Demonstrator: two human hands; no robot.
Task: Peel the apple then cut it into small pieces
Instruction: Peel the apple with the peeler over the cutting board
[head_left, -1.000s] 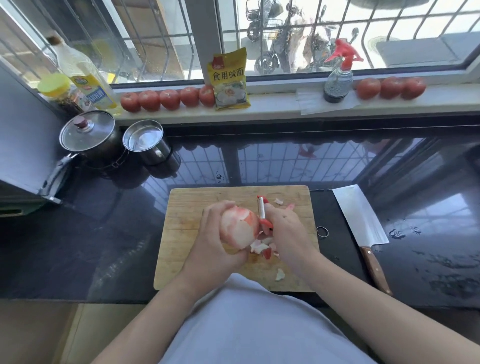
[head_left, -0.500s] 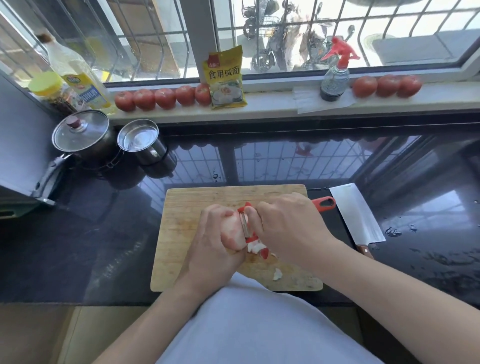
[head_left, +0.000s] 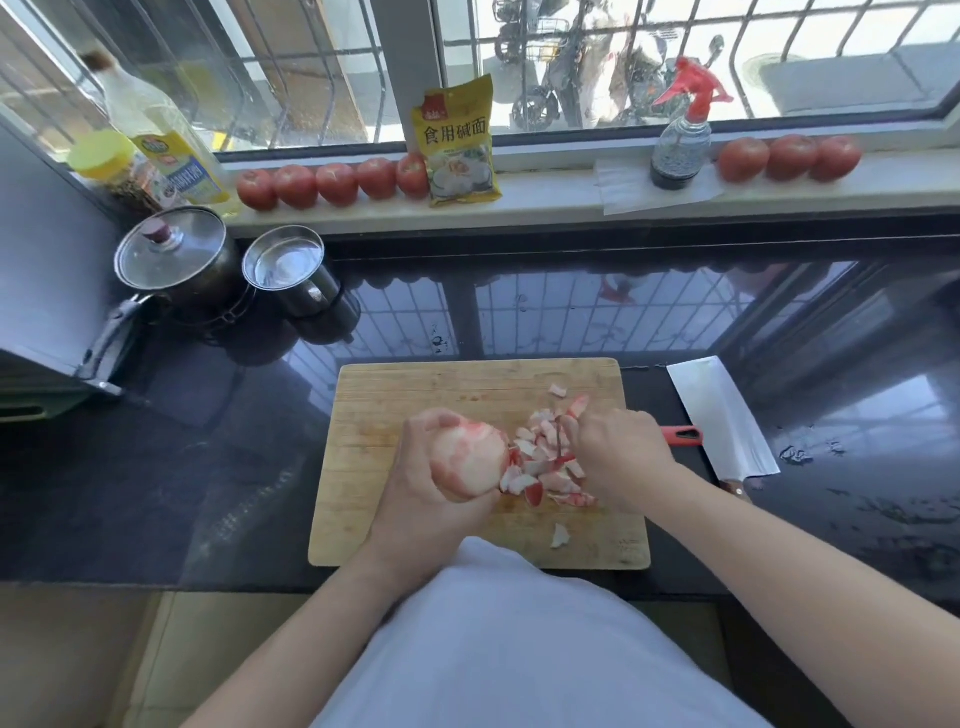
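A mostly peeled apple (head_left: 467, 457), pale with a few red streaks, is gripped from below and behind by my left hand (head_left: 426, 509) over the wooden cutting board (head_left: 395, 395). My right hand (head_left: 618, 452) grips a red-handled peeler (head_left: 683, 435), its handle end sticking out to the right and its blade mostly hidden by my fingers. A heap of red and white peel scraps (head_left: 545, 462) lies on the board between my hands. The peeler is apart from the apple, over the scraps.
A cleaver (head_left: 719, 415) lies on the dark counter right of the board. A lidded pot (head_left: 171, 254) and a steel cup (head_left: 285, 260) stand at the back left. Tomatoes (head_left: 332, 183), a yellow packet (head_left: 457, 140), a spray bottle (head_left: 680, 140) and an oil bottle (head_left: 161, 140) line the windowsill.
My right hand has drawn the peeler off the apple and to the right, over the scrap heap. The apple has shifted slightly left in my left hand.
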